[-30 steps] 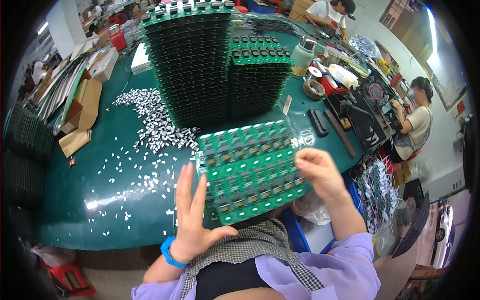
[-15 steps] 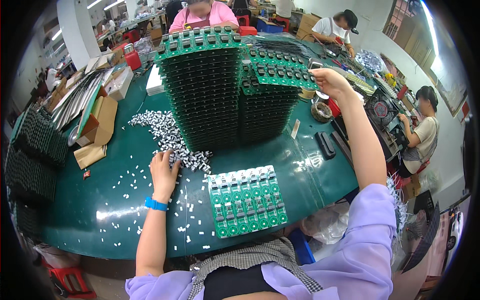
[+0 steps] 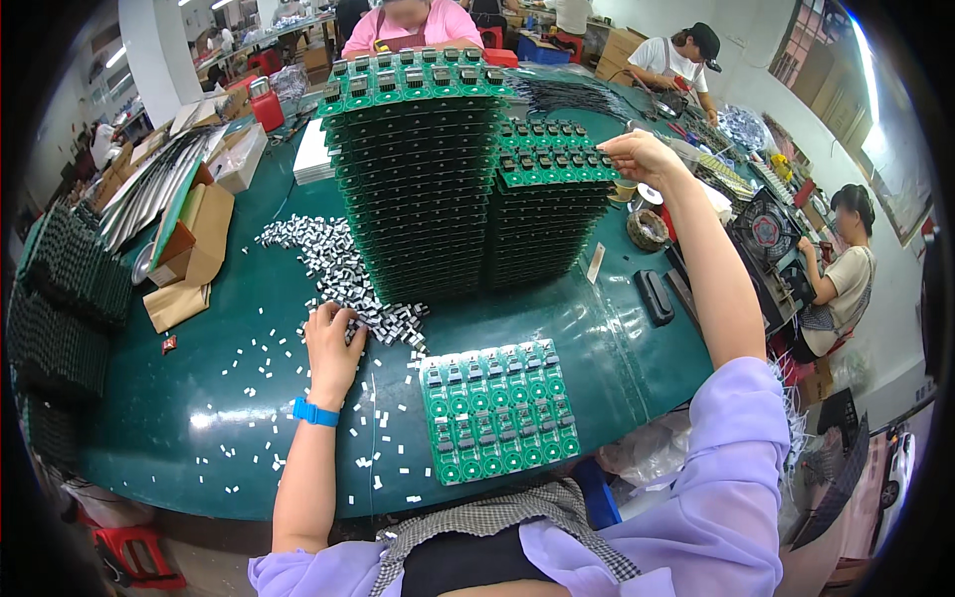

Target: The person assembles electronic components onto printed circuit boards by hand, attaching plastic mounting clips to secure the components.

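My right hand [image 3: 642,159] is at the right edge of a green circuit board panel [image 3: 557,171], its fingers pinched at the corner. That panel lies on top of the shorter stack of boards [image 3: 542,234]. My left hand [image 3: 333,348] rests at the near edge of a pile of small white parts [image 3: 328,254], thumb apart from the fingers; the fingertips are partly hidden among the parts. Flat on the table in front of me lies another circuit board panel [image 3: 500,410]. A taller stack of boards [image 3: 418,189] stands beside the shorter one.
Loose white parts are scattered over the green table [image 3: 239,418] near my left arm. More stacked boards [image 3: 70,308] stand at the far left, near a cardboard box [image 3: 204,239]. A black case [image 3: 654,297] and a tape roll [image 3: 647,229] lie right. Co-workers sit beyond.
My right hand has moved left and the panel it holds has come down flatter onto the shorter stack. My left hand stays at the pile, with its fingers shifted slightly.
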`<state>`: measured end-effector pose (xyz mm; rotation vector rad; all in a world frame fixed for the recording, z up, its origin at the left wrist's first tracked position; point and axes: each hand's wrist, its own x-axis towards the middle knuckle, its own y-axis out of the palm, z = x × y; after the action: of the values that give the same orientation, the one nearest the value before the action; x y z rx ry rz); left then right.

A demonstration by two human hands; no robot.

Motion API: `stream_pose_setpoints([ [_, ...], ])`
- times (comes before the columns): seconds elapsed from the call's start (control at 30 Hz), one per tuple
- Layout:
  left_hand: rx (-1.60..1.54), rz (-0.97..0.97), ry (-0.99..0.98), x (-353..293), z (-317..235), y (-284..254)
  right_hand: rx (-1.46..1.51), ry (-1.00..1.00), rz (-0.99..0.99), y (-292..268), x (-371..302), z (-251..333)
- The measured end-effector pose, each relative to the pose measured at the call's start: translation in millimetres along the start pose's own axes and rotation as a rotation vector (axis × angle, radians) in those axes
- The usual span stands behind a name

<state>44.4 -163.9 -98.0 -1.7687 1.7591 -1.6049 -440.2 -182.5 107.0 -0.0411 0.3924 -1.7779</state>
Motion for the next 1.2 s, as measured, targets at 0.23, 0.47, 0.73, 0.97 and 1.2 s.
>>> stream_pose_setpoints([
  [0.23, -0.019, -0.012, 0.023, -1.4, -1.3, 0.4, -0.011, -0.021, -0.046, 2.6, -11.9, -1.7],
  [0.47, -0.297, -0.077, -0.12, 4.4, -4.6, -14.7, -0.188, -0.544, -0.656, 1.0, -56.2, -5.6],
  [0.73, -1.605, 0.389, -0.428, -9.1, -69.9, -60.7, -0.469, -0.719, 0.154, 217.8, -188.0, -12.1],
  [0.97, -1.558, 0.448, -0.356, -15.7, -83.4, -70.4, -0.601, -1.185, 0.231, 258.6, -175.9, -29.8],
  [1.2, -1.413, 0.215, -0.229, -22.1, -87.1, -71.7, -0.1, -0.525, 0.363, 268.2, -191.7, -27.6],
])
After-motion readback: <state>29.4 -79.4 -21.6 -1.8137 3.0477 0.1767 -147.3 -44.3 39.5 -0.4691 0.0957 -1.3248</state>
